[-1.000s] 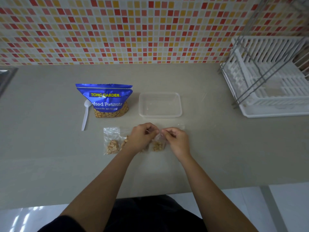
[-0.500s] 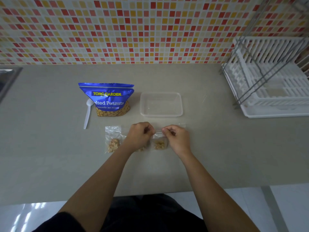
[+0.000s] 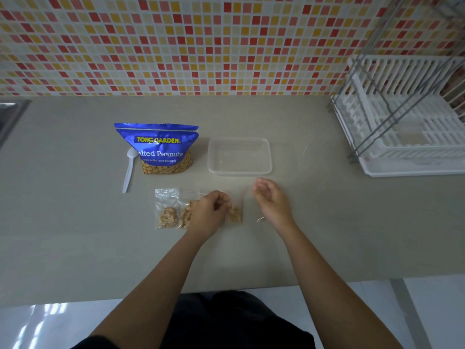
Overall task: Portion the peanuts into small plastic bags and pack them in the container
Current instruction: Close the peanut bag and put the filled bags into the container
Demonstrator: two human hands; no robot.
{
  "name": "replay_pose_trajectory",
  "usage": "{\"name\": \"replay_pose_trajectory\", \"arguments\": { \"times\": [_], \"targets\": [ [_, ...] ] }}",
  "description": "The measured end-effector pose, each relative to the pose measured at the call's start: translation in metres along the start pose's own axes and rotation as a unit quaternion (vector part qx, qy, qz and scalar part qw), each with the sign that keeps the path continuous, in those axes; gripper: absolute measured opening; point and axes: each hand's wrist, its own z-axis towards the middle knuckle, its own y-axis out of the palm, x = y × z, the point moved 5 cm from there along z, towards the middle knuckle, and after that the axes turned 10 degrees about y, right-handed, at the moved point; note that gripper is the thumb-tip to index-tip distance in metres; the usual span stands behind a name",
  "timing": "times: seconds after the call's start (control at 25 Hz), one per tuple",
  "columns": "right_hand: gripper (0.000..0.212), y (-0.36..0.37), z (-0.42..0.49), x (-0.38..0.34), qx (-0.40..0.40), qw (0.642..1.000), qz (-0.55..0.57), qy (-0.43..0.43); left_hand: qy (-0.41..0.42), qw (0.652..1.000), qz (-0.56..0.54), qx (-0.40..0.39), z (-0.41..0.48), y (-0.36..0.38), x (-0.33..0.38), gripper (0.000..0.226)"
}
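Bags of peanuts (image 3: 166,212): three, rowed on counter (image 3: 75,235) before one clear container (image 3: 269,157); one blue pouch (image 3: 157,144), one white spoon (image 3: 128,170). Left hand (image 3: 210,210) curled, pinching rightmost bag (image 3: 236,214); right hand (image 3: 271,203) loosely spread, just beside it, holding nothing.

We see a wall (image 3: 201,46) of small square tiles in red, orange, yellow and cream, mixed as a mosaic without order. The counter (image 3: 75,235) is plain grey-beige. The peanut pouch (image 3: 157,147) is blue with yellow and white letters (its lower window shows tan nuts). The spoon (image 3: 128,170) and the dish rack (image 3: 415,117) are white, and the container (image 3: 239,157) is clear. Each small bag (image 3: 166,197) is clear, its peanuts (image 3: 167,217) pale brown.
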Motion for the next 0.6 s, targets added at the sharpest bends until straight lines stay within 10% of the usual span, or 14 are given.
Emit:
{"name": "replay_pose_trajectory", "arguments": {
  "times": [0.12,0.44,0.6],
  "targets": [
    [0.037,-0.021,0.003,0.009,0.15,0.978,-0.142,-0.017,-0.01,0.998,0.065,0.011,-0.003,0.0,0.003,0.018],
    [0.025,-0.019,0.001,0.025,0.083,0.988,-0.033,0.124,0.041,0.953,0.298,0.026,-0.007,-0.001,0.007,0.027],
    [0.009,-0.013,-0.001,0.025,0.012,0.995,0.049,0.082,0.092,0.984,0.14,0.06,0.001,0.003,0.018,0.026]
  ]
}}
